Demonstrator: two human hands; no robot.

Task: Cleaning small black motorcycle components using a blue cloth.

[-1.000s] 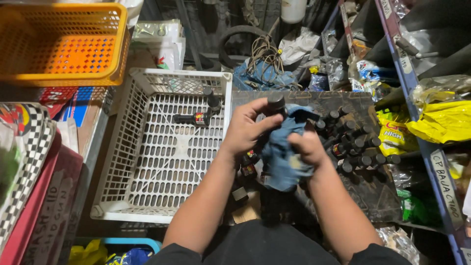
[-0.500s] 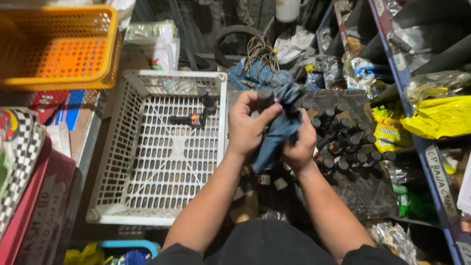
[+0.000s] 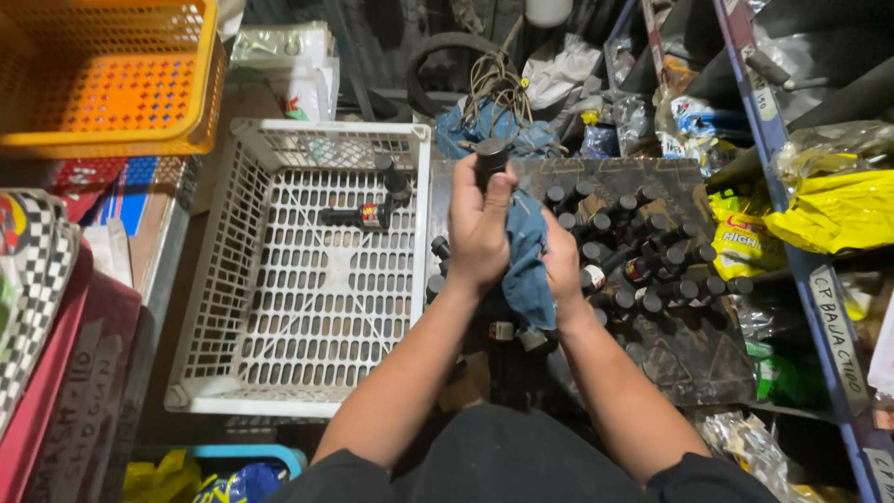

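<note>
White plastic crate [image 3: 279, 307] sits in front of me on the left, a few small dark bottles lying inside near its far right corner. Orange basket [image 3: 102, 79] is beyond it, far left. Dark cardboard box [image 3: 694, 345] on my right is packed with black-capped little bottles [image 3: 643, 270] standing upright. Yellow bags [image 3: 833, 210] lie on the blue shelf frame further right. My left hand [image 3: 480, 228] is clenched around one small dark bottle [image 3: 490, 160], cap poking up above my fist, over the gap between crate and box. My right hand [image 3: 562, 261] grips a blue rag [image 3: 526, 261], pressed against the left hand.
</note>
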